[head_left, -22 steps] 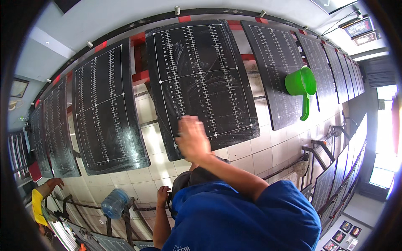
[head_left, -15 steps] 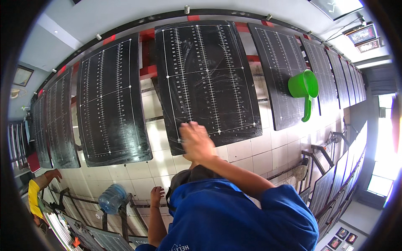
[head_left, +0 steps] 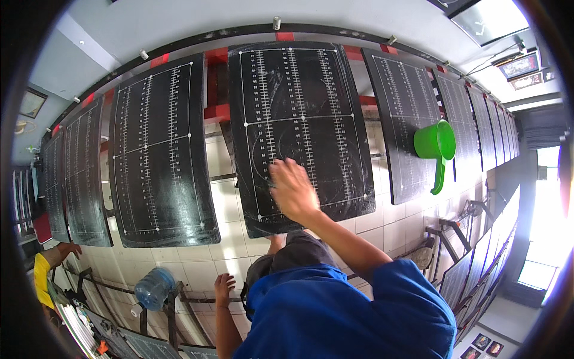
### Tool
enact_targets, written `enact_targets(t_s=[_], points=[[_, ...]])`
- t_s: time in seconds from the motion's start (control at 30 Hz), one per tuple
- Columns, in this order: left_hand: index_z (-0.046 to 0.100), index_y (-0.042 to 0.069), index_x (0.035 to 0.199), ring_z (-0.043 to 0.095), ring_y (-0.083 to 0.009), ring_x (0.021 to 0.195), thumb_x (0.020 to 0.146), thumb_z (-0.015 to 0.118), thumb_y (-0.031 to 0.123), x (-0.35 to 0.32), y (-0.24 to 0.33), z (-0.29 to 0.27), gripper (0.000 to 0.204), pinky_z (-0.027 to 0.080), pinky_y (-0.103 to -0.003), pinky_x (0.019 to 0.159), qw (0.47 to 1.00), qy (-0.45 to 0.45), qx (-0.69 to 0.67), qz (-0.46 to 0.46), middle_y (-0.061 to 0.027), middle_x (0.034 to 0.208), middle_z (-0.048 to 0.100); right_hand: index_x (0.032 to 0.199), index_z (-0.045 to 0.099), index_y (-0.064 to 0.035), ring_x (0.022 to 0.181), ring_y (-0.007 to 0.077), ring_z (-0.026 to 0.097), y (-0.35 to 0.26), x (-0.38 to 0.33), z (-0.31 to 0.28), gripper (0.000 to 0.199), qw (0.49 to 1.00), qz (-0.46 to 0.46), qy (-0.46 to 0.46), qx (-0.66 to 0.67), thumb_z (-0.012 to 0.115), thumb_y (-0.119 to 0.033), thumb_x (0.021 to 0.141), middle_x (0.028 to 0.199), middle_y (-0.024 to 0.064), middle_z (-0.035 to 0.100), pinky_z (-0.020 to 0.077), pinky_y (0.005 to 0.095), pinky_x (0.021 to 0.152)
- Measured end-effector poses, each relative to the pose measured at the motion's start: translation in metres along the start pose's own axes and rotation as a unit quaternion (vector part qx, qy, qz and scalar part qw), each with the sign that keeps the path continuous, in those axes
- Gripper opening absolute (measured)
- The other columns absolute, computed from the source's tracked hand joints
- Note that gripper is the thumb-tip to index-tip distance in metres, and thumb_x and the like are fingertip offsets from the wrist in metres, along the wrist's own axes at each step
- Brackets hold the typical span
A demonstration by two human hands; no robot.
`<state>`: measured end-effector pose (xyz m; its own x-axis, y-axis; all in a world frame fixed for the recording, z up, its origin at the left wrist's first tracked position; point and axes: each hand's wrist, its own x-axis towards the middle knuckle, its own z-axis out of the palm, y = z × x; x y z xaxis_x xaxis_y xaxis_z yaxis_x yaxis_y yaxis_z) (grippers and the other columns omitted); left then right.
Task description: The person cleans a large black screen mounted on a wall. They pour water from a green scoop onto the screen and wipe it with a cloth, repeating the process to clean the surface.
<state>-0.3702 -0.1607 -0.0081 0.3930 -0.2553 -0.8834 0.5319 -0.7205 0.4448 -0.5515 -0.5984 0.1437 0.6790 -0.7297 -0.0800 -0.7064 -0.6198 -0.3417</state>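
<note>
My right hand (head_left: 294, 190) lies palm down over the near part of a black board (head_left: 323, 143), fingers stretched out. White scale lines with tick marks and a thin white frame are printed on the board, and pale smeared streaks show on its surface. Whatever is beneath the palm is hidden. My left hand (head_left: 224, 289) hangs low beside my body, away from the board, with fingers loosely apart and nothing visible in it. A green dipper (head_left: 435, 140) with a long handle rests on the neighbouring board (head_left: 402, 107) to the right.
Similar boards, such as one at left (head_left: 158, 149), line up both ways on a red and black rack (head_left: 217, 113). Behind my left hand lies a clear blue water jug (head_left: 154, 289) by metal bars. A person in a yellow sleeve (head_left: 42, 281) is at far left.
My right hand has moved from the board's near edge farther up onto its surface. The whole view has shifted slightly. My left hand still hangs low, its fingers spread a little more.
</note>
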Motion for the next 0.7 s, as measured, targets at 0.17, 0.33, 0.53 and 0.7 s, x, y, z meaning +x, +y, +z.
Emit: enact_targets(t_s=[0.17, 0.33, 0.53, 0.7], points=[[0.059, 0.002, 0.114, 0.068, -0.0220, 0.080, 0.101, 0.050, 0.029, -0.029, -0.087, -0.030, 0.031, 0.053, -0.034, 0.062, 0.996, 0.058, -0.038, -0.060, -0.0132, 0.098, 0.070, 0.152, 0.033, 0.0033, 0.146, 0.0471, 0.027, 0.184, 0.047, -0.025, 0.060, 0.951, 0.192, 0.219, -0.102, 0.044, -0.029, 0.102, 0.157, 0.0280, 0.032, 0.0202, 0.0561, 0.120], [0.058, 0.000, 0.118, 0.069, -0.0213, 0.081, 0.101, 0.052, 0.030, -0.041, -0.054, 0.002, 0.035, 0.054, -0.034, 0.066, 0.998, -0.022, 0.061, -0.019, -0.0140, 0.103, 0.070, 0.138, 0.046, 0.0054, 0.136, 0.0442, 0.041, 0.163, 0.236, -0.038, 0.058, 0.931, 0.101, 0.297, -0.185, 0.045, -0.039, 0.101, 0.141, 0.0242, 0.050, 0.0313, 0.0535, 0.115], [0.058, 0.001, 0.120, 0.068, -0.0215, 0.086, 0.100, 0.054, 0.033, -0.052, -0.041, 0.040, 0.038, 0.053, -0.032, 0.069, 0.997, 0.021, -0.042, -0.062, -0.0134, 0.107, 0.070, 0.155, 0.030, -0.0016, 0.151, 0.0338, 0.024, 0.068, 0.096, -0.025, 0.065, 0.994, -0.042, -0.040, -0.097, 0.046, -0.036, 0.102, 0.162, 0.0125, 0.030, 0.0197, 0.0453, 0.124], [0.058, 0.002, 0.121, 0.068, -0.0218, 0.089, 0.098, 0.056, 0.034, -0.040, -0.056, 0.040, 0.039, 0.054, -0.034, 0.069, 0.997, 0.022, 0.000, -0.071, -0.0124, 0.107, 0.070, 0.141, 0.043, 0.0120, 0.136, 0.0502, 0.041, 0.185, 0.193, -0.056, 0.051, 0.950, 0.058, 0.272, -0.143, 0.041, -0.022, 0.103, 0.147, 0.0313, 0.044, 0.0325, 0.0543, 0.115]])
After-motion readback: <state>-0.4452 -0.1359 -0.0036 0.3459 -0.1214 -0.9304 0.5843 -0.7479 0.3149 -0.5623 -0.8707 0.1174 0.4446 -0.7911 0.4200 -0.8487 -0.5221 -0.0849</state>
